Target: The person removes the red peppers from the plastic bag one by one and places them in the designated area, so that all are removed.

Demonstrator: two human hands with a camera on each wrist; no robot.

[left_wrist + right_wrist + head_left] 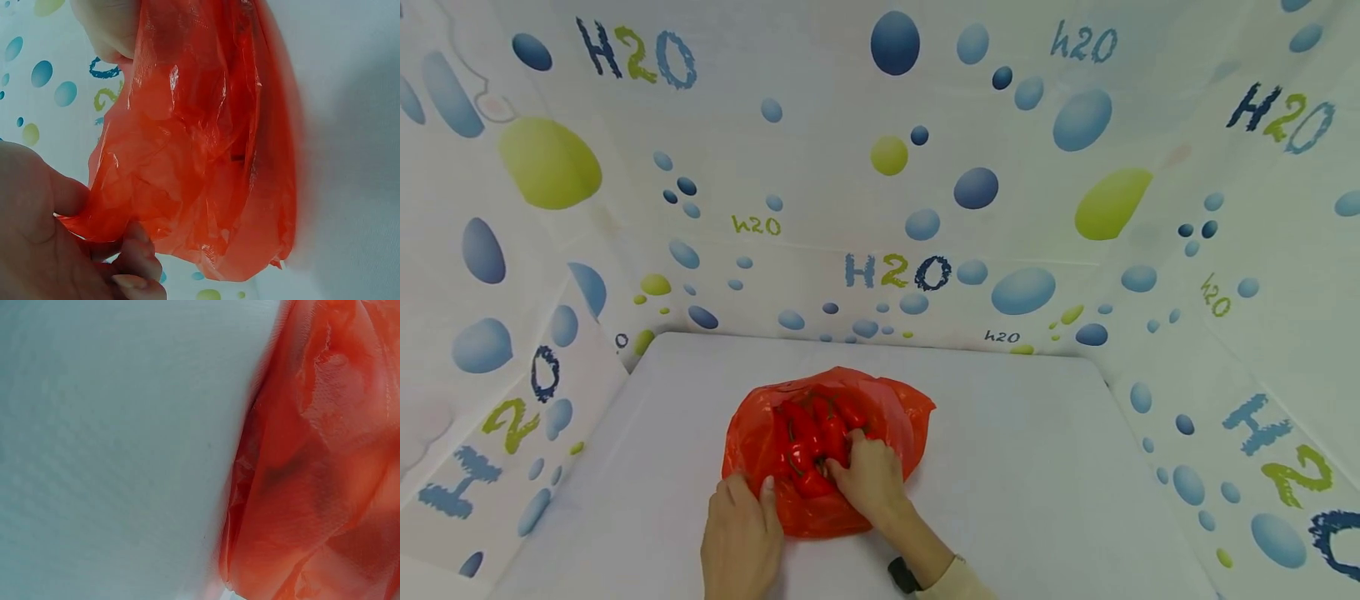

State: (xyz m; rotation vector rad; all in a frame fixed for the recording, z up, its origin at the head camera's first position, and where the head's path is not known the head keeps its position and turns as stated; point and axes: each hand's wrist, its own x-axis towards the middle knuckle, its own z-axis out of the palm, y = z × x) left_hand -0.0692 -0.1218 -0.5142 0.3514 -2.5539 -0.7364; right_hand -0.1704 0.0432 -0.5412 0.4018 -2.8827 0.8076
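An open red plastic bag [748, 433] sits on the white table, with several glossy red peppers [805, 429] with green stems inside it. My left hand [741, 533] is at the bag's near left side. In the left wrist view its thumb and fingers [139, 250] pinch the bag's rim. My right hand [872, 479] reaches into the opening from the right, thumb and fingers curled at a pepper near its stem. The fingertips are partly hidden among the peppers. The right wrist view shows only the bag's side [312, 487] and the table.
The white table [1022, 467] extends on both sides of the bag. Behind and beside it hangs a white sheet [820, 150] printed with blue and green drops and H2O lettering. A dark band [902, 575] is on the right wrist.
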